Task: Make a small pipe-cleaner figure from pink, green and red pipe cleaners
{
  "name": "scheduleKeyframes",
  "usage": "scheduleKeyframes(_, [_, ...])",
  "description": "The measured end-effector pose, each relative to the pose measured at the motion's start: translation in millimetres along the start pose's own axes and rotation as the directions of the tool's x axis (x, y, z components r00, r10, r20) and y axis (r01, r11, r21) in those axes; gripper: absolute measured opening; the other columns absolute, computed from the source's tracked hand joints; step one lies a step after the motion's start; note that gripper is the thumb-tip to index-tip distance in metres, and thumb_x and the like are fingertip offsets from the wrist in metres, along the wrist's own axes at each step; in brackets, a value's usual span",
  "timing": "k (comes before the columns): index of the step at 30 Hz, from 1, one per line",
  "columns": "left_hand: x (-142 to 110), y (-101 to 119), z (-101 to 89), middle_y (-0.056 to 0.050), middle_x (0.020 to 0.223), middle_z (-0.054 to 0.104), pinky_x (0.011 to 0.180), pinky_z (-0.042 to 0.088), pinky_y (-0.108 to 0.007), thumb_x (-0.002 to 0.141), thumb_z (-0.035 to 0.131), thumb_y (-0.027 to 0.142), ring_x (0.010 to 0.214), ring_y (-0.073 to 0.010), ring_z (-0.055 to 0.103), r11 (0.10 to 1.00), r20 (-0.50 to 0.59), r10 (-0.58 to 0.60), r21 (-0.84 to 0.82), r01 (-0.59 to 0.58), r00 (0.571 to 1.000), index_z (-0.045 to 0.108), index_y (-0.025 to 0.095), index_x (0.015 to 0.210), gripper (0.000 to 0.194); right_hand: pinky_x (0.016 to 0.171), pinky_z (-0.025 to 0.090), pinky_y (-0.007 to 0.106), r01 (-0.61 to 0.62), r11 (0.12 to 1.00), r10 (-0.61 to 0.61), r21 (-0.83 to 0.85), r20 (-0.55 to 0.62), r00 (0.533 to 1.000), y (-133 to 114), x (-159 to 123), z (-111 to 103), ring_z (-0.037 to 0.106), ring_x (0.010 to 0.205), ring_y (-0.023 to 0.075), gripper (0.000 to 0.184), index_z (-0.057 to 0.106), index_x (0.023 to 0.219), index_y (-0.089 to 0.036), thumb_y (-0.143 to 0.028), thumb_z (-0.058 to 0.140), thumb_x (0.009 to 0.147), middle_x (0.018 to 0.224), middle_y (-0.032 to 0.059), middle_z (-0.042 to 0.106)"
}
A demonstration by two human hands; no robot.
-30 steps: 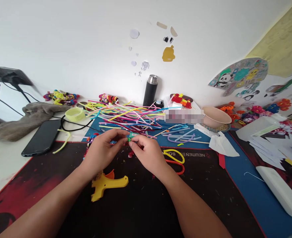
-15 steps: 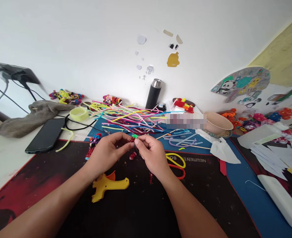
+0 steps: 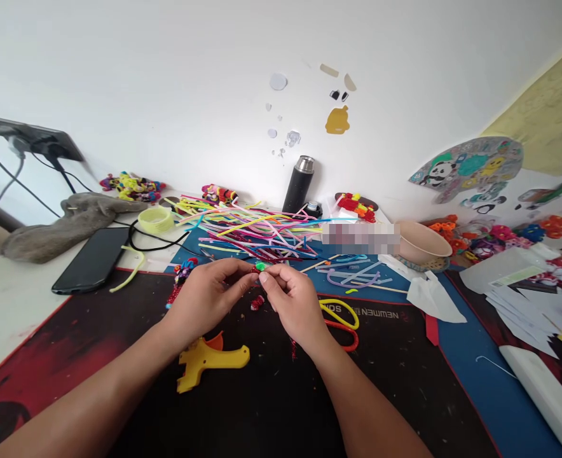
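Note:
Between the fingertips of both hands is a small green and red pipe-cleaner piece [image 3: 260, 266]. My left hand [image 3: 209, 292] pinches it from the left, thumb against forefinger. My right hand [image 3: 290, 296] pinches it from the other side, and its fingers cover much of the piece. Just below the fingertips shows a short red tinsel coil [image 3: 257, 303]; whether it joins the held piece I cannot tell. A red tinsel strand [image 3: 294, 350] hangs or lies by my right wrist. Behind my left hand lies a red and blue pipe-cleaner figure [image 3: 182, 273], partly hidden.
A yellow glue gun [image 3: 214, 359] lies before my left wrist, yellow-and-red loop handles [image 3: 355, 312] beside my right. Beyond the hands spread many pipe cleaners [image 3: 252, 222]. Around them are a black flask [image 3: 299, 184], a phone [image 3: 90, 261], a bowl [image 3: 424, 240] and tissue [image 3: 436, 299].
The camera view has shifted slightly. More of the green and red piece shows above my fingertips than a second ago. Both hands keep their pinch.

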State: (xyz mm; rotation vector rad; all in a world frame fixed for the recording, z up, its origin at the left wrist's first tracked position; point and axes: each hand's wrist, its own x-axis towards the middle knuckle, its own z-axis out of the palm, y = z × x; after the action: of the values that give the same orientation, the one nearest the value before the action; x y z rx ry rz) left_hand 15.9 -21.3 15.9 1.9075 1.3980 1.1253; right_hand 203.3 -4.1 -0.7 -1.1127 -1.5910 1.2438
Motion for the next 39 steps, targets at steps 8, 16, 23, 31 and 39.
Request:
scheduleKeyframes(8, [2, -7, -1.0, -0.006, 0.092, 0.083, 0.074, 0.053, -0.032, 0.1, 0.058, 0.04, 0.082, -0.0237, 0.076, 0.976, -0.001, 0.071, 0.206, -0.069, 0.997, 0.079, 0.022, 0.096, 0.028, 0.061, 0.044, 0.029, 0.045, 0.98, -0.035, -0.196, 0.057, 0.998, 2, -1, 0, 0.063, 0.065, 0.0173, 0.023, 0.072, 0.095, -0.022, -0.041, 0.062, 0.101, 0.071, 0.0002, 0.066])
scheduleKeyframes(16, [2, -12, -0.2, -0.007, 0.089, 0.081, 0.071, 0.05, -0.032, 0.099, 0.056, 0.036, 0.078, -0.0235, 0.073, 0.96, 0.054, 0.058, 0.273, -0.071, 0.997, 0.079, 0.021, 0.094, 0.028, 0.057, 0.037, 0.028, 0.044, 0.983, -0.04, -0.178, 0.025, 0.999, -2, 0, -4, 0.048, 0.055, 0.0135, 0.03, 0.073, 0.088, -0.02, -0.044, 0.061, 0.101, 0.061, -0.0034, 0.055])
scheduleKeyframes(23, [4, -6, -4.2, -0.003, 0.083, 0.08, 0.064, 0.048, -0.028, 0.098, 0.062, 0.049, 0.073, -0.0211, 0.069, 0.991, 0.068, -0.135, 0.004, 0.135, 0.989, 0.078, 0.021, 0.089, 0.034, 0.056, 0.039, 0.027, -0.001, 0.996, 0.007, -0.093, 0.064, 0.998, -3, -1, -2, 0.049, 0.052, 0.0127, 0.029, 0.072, 0.09, -0.02, -0.044, 0.061, 0.102, 0.058, -0.005, 0.053])
scheduleKeyframes(31, [7, -11, -10.6, 0.0, 0.065, 0.064, 0.058, 0.048, -0.025, 0.093, 0.07, 0.059, 0.06, -0.0153, 0.057, 0.892, 0.169, -0.246, -0.345, 0.291, 0.955, 0.069, 0.02, 0.073, 0.044, 0.052, 0.039, 0.025, -0.064, 0.998, 0.067, -0.023, 0.142, 0.988, -9, -2, -4, 0.049, 0.049, 0.0112, 0.032, 0.072, 0.092, -0.019, -0.048, 0.061, 0.102, 0.057, -0.0059, 0.053])
scheduleKeyframes(39, [5, -14, -15.8, -0.003, 0.062, 0.064, 0.048, 0.045, -0.025, 0.086, 0.075, 0.057, 0.054, -0.0152, 0.055, 0.778, 0.371, -0.248, -0.473, 0.412, 0.895, 0.076, 0.02, 0.078, 0.038, 0.048, 0.035, 0.023, -0.125, 0.989, 0.095, 0.077, 0.308, 0.946, -10, -1, -9, 0.045, 0.045, 0.0089, 0.041, 0.073, 0.091, -0.018, -0.058, 0.066, 0.1, 0.057, -0.0062, 0.054])
